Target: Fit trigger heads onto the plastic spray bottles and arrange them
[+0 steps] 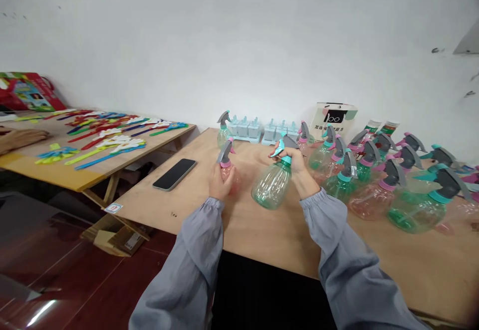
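A pink spray bottle [225, 168] with a grey and pink head stands upright in my left hand [220, 184], whose fingers wrap round its body. To the right, my right hand [294, 163] grips a green spray bottle [272, 186] by its neck and turquoise trigger head. That bottle is tilted, its base toward the lower left. Beyond my left hand, another green bottle with a grey head [223, 133] stands near the back edge. Several green and pink spray bottles [418, 210] crowd the table's right side.
Light blue moulds [249, 130] and a white box [331, 120] stand along the wall. A black phone [174, 174] lies on the wooden table [145, 205]. At far left, another person's hand [24, 139] rests by colourful plastic pieces [108, 143] on a second table.
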Motion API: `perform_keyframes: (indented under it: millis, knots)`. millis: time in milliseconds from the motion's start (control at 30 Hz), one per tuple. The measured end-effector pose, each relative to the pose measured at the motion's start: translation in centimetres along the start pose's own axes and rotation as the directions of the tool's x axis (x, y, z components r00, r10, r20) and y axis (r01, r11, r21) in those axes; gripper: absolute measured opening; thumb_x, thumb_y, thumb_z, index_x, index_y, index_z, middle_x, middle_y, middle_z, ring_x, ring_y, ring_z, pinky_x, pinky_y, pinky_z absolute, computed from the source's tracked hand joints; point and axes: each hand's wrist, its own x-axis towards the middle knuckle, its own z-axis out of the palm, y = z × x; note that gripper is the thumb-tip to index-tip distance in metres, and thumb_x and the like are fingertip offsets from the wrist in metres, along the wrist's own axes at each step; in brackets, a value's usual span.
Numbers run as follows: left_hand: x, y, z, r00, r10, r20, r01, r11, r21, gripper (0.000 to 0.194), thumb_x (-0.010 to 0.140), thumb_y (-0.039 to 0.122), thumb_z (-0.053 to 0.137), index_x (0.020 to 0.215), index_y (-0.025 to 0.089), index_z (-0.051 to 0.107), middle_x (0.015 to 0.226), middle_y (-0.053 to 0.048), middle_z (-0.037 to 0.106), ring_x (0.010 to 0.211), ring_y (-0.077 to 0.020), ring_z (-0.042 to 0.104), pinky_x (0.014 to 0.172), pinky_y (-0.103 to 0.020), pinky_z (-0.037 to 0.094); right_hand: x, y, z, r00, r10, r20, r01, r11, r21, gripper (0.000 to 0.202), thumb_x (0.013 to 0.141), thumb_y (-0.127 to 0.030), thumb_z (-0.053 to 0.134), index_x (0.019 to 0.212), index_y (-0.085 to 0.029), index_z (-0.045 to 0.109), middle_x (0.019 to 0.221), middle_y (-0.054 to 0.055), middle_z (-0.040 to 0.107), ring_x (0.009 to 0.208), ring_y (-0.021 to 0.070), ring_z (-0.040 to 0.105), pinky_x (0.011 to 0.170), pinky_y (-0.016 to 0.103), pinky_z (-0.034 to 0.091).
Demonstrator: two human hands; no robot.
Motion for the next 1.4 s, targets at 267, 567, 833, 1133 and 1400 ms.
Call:
perform_keyframes:
  millis: [267,567,833,1133,1400]
  knots:
    - [0.0,-0.3,0.1,1.0,0.021,-0.006,-0.021,1.0,0.008,0.035,0.088,0.045,0.06,0.112,0.02,0.058,0.105,-0.01,0.066,0.103,-0.0271,0.064,0.094,-0.042,0.05,0.5,1.6,-0.1,1.0,0.01,-0.003,-0.01,1.0,-0.024,0.021,0.047,-0.031,0.055,0.066,-0.023,0.056,0.069,0.003,0.068,0.082,0.0251,0.068,0.065,0.034,0.054]
    - [0.1,-0.3,0.1,1.0,0.013,-0.009,-0.013,1.0,0.0,0.034,0.088,0.044,0.06,0.111,0.019,0.058,0.105,-0.012,0.066,0.105,-0.0289,0.064,0.095,-0.044,0.05,1.5,3.7,-0.5,0.996,0.045,-0.075,-0.047,0.998,-0.036,0.017,0.046,-0.026,0.055,0.062,-0.022,0.058,0.061,-0.001,0.065,0.069,0.0191,0.063,0.06,0.029,0.046]
    - [0.1,0.0,0.0,1.0,0.02,-0.004,-0.02,1.0,0.003,0.033,0.088,0.044,0.059,0.11,0.02,0.058,0.104,-0.011,0.065,0.103,-0.0285,0.064,0.093,-0.044,0.05,1.0,3.2,0.2,1.0,-0.007,-0.002,0.007,0.997,-0.078,0.02,0.05,-0.026,0.056,0.07,-0.023,0.059,0.073,0.0,0.07,0.083,0.0211,0.065,0.072,0.031,0.047]
    - [0.2,-0.2,0.1,1.0,0.023,0.003,-0.023,1.0,0.001,0.031,0.089,0.044,0.059,0.108,0.02,0.058,0.102,-0.011,0.066,0.101,-0.0269,0.065,0.092,-0.042,0.05,0.5,3.5,0.6,0.974,-0.138,-0.178,0.104,0.977,-0.187,0.018,0.052,-0.029,0.057,0.069,-0.024,0.061,0.067,-0.003,0.064,0.076,0.0177,0.06,0.081,0.032,0.047]
    - [0.1,-0.2,0.1,1.0,0.012,0.007,-0.012,1.0,-0.004,0.033,0.088,0.045,0.059,0.11,0.02,0.058,0.104,-0.011,0.066,0.104,-0.0278,0.064,0.094,-0.043,0.049,1.1,4.0,-0.3,0.973,-0.137,-0.186,0.082,0.958,-0.275,0.007,0.056,-0.027,0.054,0.062,-0.024,0.056,0.064,-0.002,0.061,0.074,0.0179,0.059,0.077,0.033,0.048]
